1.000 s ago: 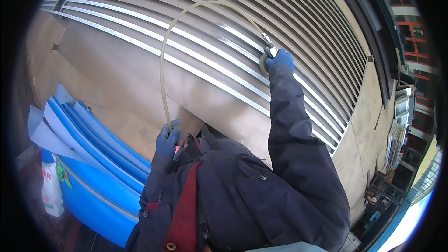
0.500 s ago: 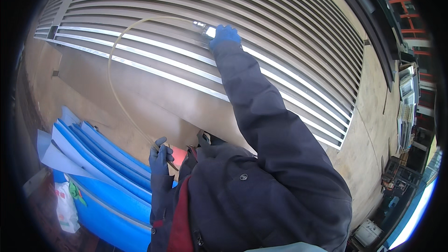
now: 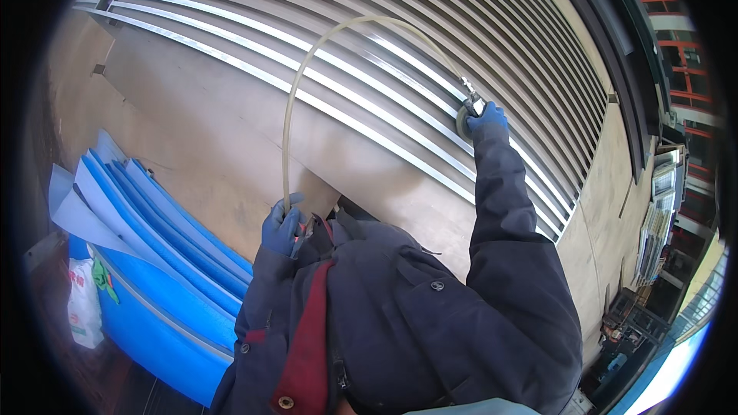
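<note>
My right hand (image 3: 490, 117), in a blue glove, is closed round an air sander (image 3: 474, 103) with a round pad. The tool rests on the metal slats of a long slatted panel (image 3: 384, 119), toward its right part. From the sander's fitting a pale, see-through air hose (image 3: 288, 123) arches left over the slats and comes down to my left hand (image 3: 281, 227). That gloved hand is closed round the hose close to my body. Bright, shiny faces show on the nearer slats, while the farther ones look duller.
Beneath the panel lies a brown board surface (image 3: 177, 100). Blue and white sheets (image 3: 169, 261) are stacked at the lower left, beside a white bag (image 3: 83, 303) and a green cloth (image 3: 104, 278). Dark long profiles (image 3: 615, 46) and orange-red racking (image 3: 680, 65) stand at the right.
My right hand has moved right and nearer along the slats with the sander. The hose arch has shifted right with it. My left hand has moved slightly right, still on the hose.
</note>
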Tool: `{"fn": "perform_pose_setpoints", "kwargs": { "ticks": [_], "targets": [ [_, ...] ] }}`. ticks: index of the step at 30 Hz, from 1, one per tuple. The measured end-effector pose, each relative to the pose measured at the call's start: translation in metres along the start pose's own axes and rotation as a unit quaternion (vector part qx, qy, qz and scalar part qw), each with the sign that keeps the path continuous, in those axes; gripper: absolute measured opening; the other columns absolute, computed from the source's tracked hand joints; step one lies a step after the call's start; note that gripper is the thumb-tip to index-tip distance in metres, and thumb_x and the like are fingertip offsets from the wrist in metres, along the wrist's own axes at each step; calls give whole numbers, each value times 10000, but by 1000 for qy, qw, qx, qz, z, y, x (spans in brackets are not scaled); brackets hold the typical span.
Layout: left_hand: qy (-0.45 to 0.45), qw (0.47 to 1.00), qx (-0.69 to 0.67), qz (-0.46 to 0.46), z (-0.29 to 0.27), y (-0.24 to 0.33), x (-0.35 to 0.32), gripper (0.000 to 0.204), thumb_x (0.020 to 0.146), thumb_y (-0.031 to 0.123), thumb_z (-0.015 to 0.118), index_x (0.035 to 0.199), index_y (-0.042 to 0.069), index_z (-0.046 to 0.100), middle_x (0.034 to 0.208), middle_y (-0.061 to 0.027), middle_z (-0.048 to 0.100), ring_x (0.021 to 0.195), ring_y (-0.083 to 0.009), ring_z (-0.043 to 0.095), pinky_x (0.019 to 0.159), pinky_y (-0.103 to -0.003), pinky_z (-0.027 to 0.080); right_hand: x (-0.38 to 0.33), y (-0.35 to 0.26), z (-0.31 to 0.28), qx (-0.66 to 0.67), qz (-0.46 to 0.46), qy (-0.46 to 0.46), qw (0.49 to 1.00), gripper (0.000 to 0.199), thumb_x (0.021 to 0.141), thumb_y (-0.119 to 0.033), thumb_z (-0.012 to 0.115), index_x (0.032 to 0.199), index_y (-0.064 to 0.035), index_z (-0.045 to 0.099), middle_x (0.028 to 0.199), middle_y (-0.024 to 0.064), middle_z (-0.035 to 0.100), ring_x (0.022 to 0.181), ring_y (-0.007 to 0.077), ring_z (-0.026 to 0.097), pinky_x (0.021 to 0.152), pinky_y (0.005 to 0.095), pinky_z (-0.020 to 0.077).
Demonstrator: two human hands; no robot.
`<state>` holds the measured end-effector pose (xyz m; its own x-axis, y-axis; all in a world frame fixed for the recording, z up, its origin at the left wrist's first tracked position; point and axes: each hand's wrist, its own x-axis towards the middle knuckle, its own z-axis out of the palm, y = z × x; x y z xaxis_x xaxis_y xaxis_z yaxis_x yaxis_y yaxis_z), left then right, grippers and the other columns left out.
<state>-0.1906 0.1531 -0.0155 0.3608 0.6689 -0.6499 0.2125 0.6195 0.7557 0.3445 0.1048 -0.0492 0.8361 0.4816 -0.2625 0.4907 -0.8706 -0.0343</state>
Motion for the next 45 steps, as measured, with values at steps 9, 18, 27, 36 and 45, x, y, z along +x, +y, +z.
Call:
{"fn": "perform_pose_setpoints", "kwargs": {
  "ticks": [9,18,27,36,45],
  "targets": [
    [75,995,-58,24,-13,-12,-11,314,1101,139,540,1388,39,622,875,-17,643,672,-58,550,628,-218,463,7,-164,2,-29,-161,-16,986,548,869,-395,775,1315,-104,646,1332,223,644,1254,421,638,1056,510,539],
    [91,992,-86,34,-16,-20,-20,312,1112,136,528,1393,26,611,883,-17,642,680,-63,551,626,-224,470,12,-215,-4,-62,-222,-28,973,523,896,-377,767,1341,-132,644,1381,204,626,1300,412,619,1060,511,554],
    [61,991,-121,11,-19,-31,-14,322,1109,115,521,1410,29,596,867,-5,624,658,-48,515,607,-215,444,12,-164,-9,-108,-177,-32,978,608,874,-403,779,1391,-123,623,1416,225,582,1353,405,569,1104,525,519],
    [112,988,-103,13,-26,-28,-29,303,1111,141,532,1379,38,627,870,-8,636,662,-53,544,603,-215,457,16,-254,10,-60,-263,-2,963,536,844,-392,815,1284,-125,667,1357,225,643,1289,420,625,1073,512,537],
    [64,991,-119,25,-24,-41,-11,299,1119,146,524,1380,48,632,872,-18,646,653,-65,565,601,-220,468,10,-172,-8,-130,-176,-40,975,587,890,-399,754,1392,-129,613,1439,209,572,1374,409,553,1102,539,519]
  ]
}}
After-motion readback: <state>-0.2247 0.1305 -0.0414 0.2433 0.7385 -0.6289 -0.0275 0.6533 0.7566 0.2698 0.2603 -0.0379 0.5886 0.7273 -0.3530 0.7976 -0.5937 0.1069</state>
